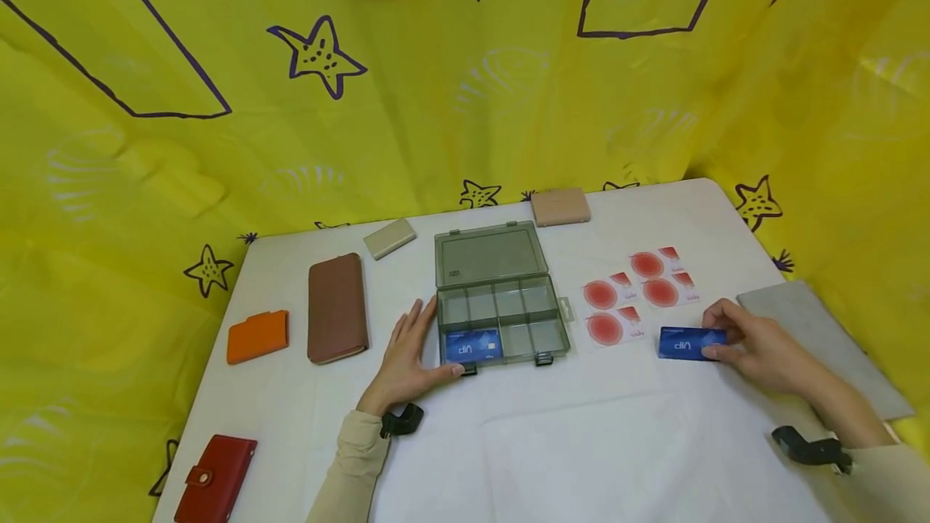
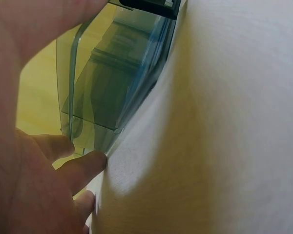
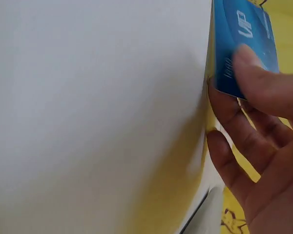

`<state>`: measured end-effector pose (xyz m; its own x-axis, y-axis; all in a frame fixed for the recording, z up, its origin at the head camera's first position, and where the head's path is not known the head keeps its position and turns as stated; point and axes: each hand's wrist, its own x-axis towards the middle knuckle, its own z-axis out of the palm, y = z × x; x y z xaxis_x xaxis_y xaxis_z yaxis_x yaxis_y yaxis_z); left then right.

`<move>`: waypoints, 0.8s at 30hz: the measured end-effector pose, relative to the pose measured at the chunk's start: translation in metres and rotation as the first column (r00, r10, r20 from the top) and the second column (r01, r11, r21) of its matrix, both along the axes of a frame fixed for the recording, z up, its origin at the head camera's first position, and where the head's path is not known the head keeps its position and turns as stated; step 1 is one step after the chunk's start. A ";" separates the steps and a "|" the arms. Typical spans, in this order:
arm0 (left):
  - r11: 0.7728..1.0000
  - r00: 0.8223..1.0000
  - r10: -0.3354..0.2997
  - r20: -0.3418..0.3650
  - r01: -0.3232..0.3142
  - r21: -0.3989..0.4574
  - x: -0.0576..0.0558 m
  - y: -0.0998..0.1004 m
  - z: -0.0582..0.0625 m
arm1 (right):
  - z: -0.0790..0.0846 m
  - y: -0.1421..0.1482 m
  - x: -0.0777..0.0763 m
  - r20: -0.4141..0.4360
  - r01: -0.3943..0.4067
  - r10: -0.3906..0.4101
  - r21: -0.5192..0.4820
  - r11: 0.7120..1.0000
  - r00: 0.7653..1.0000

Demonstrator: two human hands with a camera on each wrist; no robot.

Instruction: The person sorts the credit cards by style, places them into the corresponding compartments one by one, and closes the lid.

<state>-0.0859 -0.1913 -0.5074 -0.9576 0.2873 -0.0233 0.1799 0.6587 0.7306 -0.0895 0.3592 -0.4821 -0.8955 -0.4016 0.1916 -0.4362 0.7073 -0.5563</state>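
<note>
Pinching a blue card (image 1: 679, 342) near red-and-white cards (image 1: 613, 327), the right hand (image 1: 759, 349) appears mid-pickup, well apart from the left hand (image 1: 404, 361), outstretched against the box (image 1: 492, 257); the next move likely calls for a level carry boxward.

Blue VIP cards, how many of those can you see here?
2 visible. One blue card lies in the front-left compartment of the open divided box; the other blue card is pinched in the right hand. More could be hidden beneath either.
</note>
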 end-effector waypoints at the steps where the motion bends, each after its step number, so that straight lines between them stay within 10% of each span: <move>1: 1.000 1.000 0.000 -0.001 0.000 0.002 0.000 0.000 0.000 | 0.001 -0.003 -0.001 -0.001 -0.007 0.007 -0.033 0.999 1.000; 12: 1.000 1.000 -0.013 -0.024 0.013 0.009 -0.001 -0.001 -0.004 | 0.020 -0.059 -0.023 0.115 0.058 -0.028 -0.271 0.961 0.993; 19: 1.000 1.000 -0.012 -0.013 0.012 0.000 0.000 0.000 -0.002 | 0.026 -0.112 -0.036 0.303 0.014 0.141 -0.457 0.889 0.943; 24: 1.000 1.000 -0.007 -0.011 0.007 0.004 -0.001 0.000 0.001 | 0.022 -0.147 -0.045 0.273 -0.087 0.261 -0.518 0.851 0.926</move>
